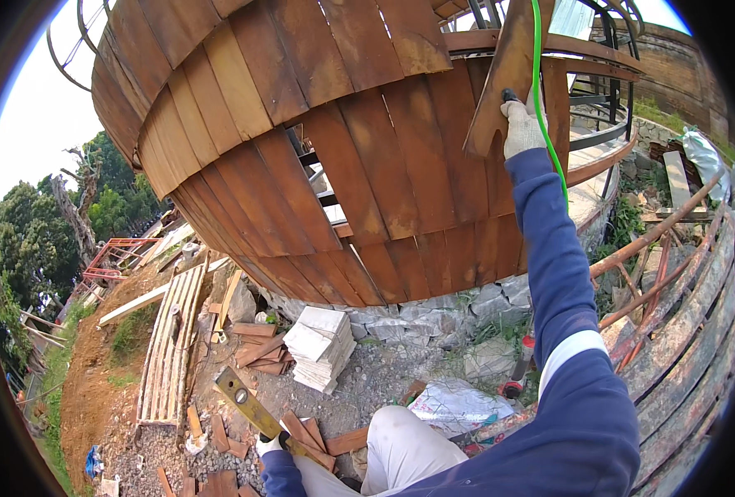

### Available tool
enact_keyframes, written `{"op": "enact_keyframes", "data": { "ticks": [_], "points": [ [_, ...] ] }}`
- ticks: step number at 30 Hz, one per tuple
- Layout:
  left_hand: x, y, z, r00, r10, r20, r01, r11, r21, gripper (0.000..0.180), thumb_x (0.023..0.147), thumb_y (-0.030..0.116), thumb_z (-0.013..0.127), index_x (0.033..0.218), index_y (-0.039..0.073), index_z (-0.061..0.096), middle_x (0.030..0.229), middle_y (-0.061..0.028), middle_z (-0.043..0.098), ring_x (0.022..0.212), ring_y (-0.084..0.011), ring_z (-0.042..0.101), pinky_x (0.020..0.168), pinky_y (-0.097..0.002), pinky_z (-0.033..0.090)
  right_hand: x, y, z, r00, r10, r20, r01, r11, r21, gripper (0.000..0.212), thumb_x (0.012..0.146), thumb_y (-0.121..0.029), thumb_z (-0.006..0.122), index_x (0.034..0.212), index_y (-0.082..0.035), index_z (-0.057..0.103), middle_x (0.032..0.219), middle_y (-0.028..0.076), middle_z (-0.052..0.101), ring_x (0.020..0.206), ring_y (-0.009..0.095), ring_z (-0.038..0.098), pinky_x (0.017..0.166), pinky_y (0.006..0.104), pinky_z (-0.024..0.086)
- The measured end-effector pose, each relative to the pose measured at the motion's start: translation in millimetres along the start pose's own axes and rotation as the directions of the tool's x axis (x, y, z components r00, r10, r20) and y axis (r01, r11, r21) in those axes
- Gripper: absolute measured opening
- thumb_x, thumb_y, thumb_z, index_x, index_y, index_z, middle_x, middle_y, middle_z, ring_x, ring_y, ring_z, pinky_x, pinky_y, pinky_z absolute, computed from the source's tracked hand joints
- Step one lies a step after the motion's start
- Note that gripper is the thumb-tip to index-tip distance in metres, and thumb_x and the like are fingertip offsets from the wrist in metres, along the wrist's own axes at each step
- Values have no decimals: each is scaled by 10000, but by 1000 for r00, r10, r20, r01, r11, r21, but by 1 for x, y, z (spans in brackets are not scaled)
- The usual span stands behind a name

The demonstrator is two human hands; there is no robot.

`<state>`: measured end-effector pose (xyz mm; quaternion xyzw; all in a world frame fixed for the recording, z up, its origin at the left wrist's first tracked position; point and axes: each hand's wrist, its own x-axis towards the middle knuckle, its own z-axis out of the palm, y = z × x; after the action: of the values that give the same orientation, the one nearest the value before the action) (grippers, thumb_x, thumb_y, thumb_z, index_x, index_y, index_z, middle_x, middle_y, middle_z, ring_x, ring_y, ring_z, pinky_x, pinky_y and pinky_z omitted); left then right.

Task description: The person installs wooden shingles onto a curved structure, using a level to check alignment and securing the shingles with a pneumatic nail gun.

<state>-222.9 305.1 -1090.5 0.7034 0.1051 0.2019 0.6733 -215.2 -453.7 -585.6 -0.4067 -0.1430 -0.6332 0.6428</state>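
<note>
My right hand (523, 126), in a pale glove with a dark thumb tip, is raised at arm's length. It grips the right side of a brown wooden plank (500, 70), its thumb lying on the plank's face. The plank slants over the upper right of a round wall clad in overlapping brown boards (409, 157). A bright green cord (536, 74) hangs down past this hand and forearm. Low by my left leg, my gloved left hand (270, 444) is closed around a yellow spirit level (256, 406). Part of that hand is hidden by the level.
A gap in the cladding (322, 186) shows dark framing. Below stand a stack of pale tiles (319, 348), a slatted wooden rack (171, 344) and scattered brown offcuts (260, 348). A red-handled tool (517, 373) lies near a white sack (459, 406). Weathered planks (699, 323) and rusty pipes (657, 236) border the right.
</note>
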Motion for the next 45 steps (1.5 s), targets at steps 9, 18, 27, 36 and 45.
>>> {"op": "enact_keyframes", "data": {
  "ticks": [9,18,27,36,45],
  "points": [
    [-14,26,17,999,-50,22,52,990,-134,364,739,-89,758,1079,19,684,839,-79,718,596,-175,646,520,-289,513,-2,12,-10,998,56,-7,-56,997,45,845,791,133,504,1586,-75,306,1598,51,376,1161,180,594,913,244,497],
    [-24,43,31,996,-87,-14,85,989,-125,259,773,-49,749,1020,17,702,784,-71,716,574,-159,634,524,-287,497,-8,1,-6,995,60,-81,-46,985,167,801,817,140,497,1565,-119,379,1416,47,568,952,106,627,803,209,506],
    [-19,30,21,995,-98,-7,97,991,-95,289,756,-70,746,1030,6,692,786,-84,715,570,-159,632,497,-287,480,-85,0,-36,977,24,211,8,989,-150,778,819,159,405,1565,-59,355,1574,3,425,1048,57,558,854,206,479],
    [-24,45,10,995,-98,-28,96,992,-82,344,709,-92,760,1026,27,700,774,-70,701,521,-148,589,463,-288,452,-118,-13,-12,995,73,72,-66,993,-101,637,874,108,452,1502,0,429,1280,121,601,883,63,571,798,206,505],
    [-16,29,25,992,-121,25,122,992,-44,324,743,-69,750,1053,8,699,731,-62,689,497,-136,569,457,-275,436,-162,15,-51,949,191,250,-123,957,-263,512,866,137,480,1371,58,511,1191,95,647,884,117,614,777,254,526]
  ]
}}
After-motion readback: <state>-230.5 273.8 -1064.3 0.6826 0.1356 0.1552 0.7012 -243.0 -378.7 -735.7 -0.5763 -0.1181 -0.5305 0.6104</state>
